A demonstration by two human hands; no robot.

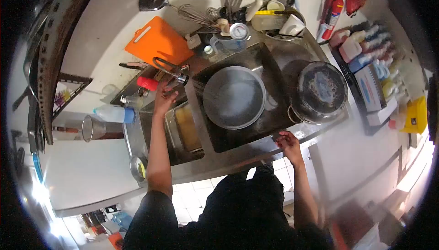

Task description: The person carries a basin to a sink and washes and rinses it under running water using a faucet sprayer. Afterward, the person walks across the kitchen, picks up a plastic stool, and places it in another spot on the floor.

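My left hand [165, 99] is raised beside the faucet [180, 77], its fingers apart; whether it touches the faucet's handle I cannot tell. Water sprays from the faucet head into the right sink basin [219, 142]. In that basin lies a large round metal pan [235, 97], its surface wet and greyish. At the front rim of the sink, my right hand [288, 144] hovers with loosely bent fingers and nothing visible in them. A big dark-bottomed pot [322, 92] rests upside down on the counter to the right. The left basin holds a rectangular metal tray [185, 126] with yellowish contents.
An orange cutting board [160, 42] leans on the wall behind the faucet. A measuring jug [231, 44], whisk [194, 16] and other utensils crowd the back. Bottles [366, 44] stand at right, below a fire extinguisher [330, 14]. A blue-capped bottle [112, 114] lies left.
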